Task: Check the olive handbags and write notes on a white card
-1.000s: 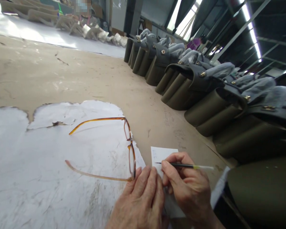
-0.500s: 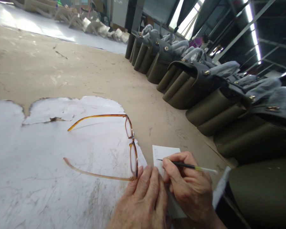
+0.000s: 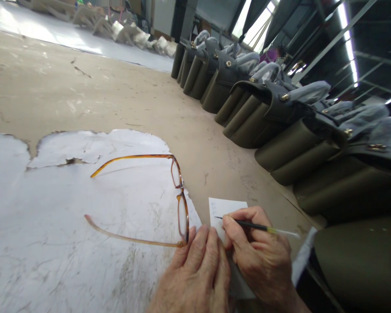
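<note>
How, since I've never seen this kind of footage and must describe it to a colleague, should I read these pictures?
There is no machine here: you see a person's two bare hands, through a camera worn on the head, looking forward and down. The right hand holds a slim pen refill, its point at a small white slip of paper. The left hand lies back upward at the slip's edge, close to unfolded eyeglasses. These rest on a worn white sheet atop a brown surface. Beyond stands a row of dark olive bags.
</note>
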